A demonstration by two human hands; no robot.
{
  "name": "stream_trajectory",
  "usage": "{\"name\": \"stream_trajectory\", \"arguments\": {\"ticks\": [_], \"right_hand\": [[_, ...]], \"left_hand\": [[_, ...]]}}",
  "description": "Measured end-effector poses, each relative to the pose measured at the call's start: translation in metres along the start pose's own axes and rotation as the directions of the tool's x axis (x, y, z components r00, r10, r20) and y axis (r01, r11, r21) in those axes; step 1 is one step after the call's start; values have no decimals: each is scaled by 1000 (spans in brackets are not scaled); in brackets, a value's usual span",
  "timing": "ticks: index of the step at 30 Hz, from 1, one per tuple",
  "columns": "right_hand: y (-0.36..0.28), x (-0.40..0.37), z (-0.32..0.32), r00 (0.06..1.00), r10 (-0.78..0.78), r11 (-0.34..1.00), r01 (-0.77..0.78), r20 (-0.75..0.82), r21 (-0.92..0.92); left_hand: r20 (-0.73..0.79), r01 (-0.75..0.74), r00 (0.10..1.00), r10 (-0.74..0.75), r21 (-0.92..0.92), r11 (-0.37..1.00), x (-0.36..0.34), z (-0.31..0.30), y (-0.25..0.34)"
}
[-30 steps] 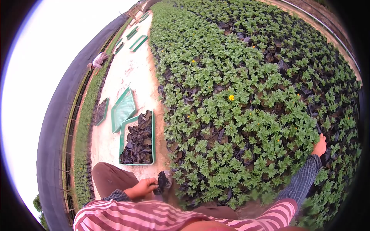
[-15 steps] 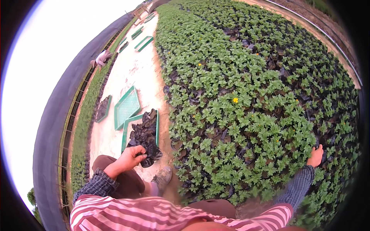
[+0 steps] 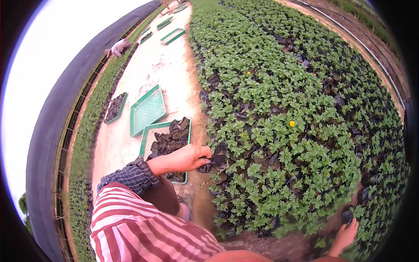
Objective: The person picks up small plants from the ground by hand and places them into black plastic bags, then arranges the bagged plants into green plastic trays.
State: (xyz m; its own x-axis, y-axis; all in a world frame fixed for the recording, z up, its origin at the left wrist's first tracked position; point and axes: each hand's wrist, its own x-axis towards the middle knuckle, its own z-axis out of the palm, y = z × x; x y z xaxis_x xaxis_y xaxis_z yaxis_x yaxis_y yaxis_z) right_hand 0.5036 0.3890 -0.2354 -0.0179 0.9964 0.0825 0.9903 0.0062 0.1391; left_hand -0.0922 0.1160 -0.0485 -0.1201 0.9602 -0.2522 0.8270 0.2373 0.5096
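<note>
Pale ground (image 3: 179, 65) runs beside a broad bed of leafy seedlings (image 3: 301, 159), and farther off another person (image 3: 118, 47) stoops by a narrow green strip (image 3: 85, 174). With my left hand (image 3: 188, 158) I pinch a black plastic bag (image 3: 217, 164) at the broad bed's edge, just beside a green tray (image 3: 153, 132) of dark bags (image 3: 168, 144). Low on the right, my right hand (image 3: 344, 238) has its fingers at a rounded black bag (image 3: 347, 215); I cannot tell whether that grip is closed.
</note>
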Motion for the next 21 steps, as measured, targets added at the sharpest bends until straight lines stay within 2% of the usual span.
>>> {"name": "stream_trajectory", "arguments": {"ticks": [1, 4, 5, 6, 7, 10, 11, 12, 13, 14, 17, 19, 21], "right_hand": [[-7, -23, -15, 999, -27, 997, 30, 44, -69], [-35, -88, -56, 995, -83, 996, 80, 61, 44], [-43, -105, -71, 986, -154, 982, 146, 59, 118], [-46, -125, -72, 983, -185, 973, 183, -3, 143], [-55, -142, -78, 973, -217, 960, 227, -76, 162], [-73, -181, -109, 974, -225, 959, 228, -41, 169], [-80, -192, -121, 971, -231, 958, 237, -57, 162], [-87, -201, -136, 972, -231, 957, 236, -49, 167], [-92, -207, -147, 961, -255, 951, 270, -107, 153], [-97, -210, -159, 962, -248, 954, 264, -117, 144], [-115, -225, -212, 950, -278, 949, 295, -145, 113], [-126, -229, -245, 933, -319, 939, 335, -165, 77], [-138, -233, -274, 889, -370, 918, 394, -269, 42]], "left_hand": [[63, -52, 997, 53, -3, 999, 4, -2, -1], [143, -127, 981, 133, -50, 991, 9, -9, 1], [175, -173, 968, 182, -65, 983, 9, -11, 3], [196, -218, 953, 231, -85, 972, 8, -12, 6], [191, -231, 951, 245, -91, 969, 5, -13, 9], [197, -347, 908, 371, -148, 926, -8, -19, 16], [166, -365, 907, 387, -146, 920, -14, -21, 16], [123, -440, 880, 459, -154, 885, -22, -21, 16], [72, -515, 845, 529, -155, 843, -27, -23, 17], [37, -526, 843, 536, -145, 838, -33, -27, 19], [-65, -527, 849, 524, -176, 831, -53, -36, 14], [-162, -489, 871, 464, -196, 850, -63, -38, 4], [-244, -472, 871, 427, -172, 864, -73, -45, -6]]}}
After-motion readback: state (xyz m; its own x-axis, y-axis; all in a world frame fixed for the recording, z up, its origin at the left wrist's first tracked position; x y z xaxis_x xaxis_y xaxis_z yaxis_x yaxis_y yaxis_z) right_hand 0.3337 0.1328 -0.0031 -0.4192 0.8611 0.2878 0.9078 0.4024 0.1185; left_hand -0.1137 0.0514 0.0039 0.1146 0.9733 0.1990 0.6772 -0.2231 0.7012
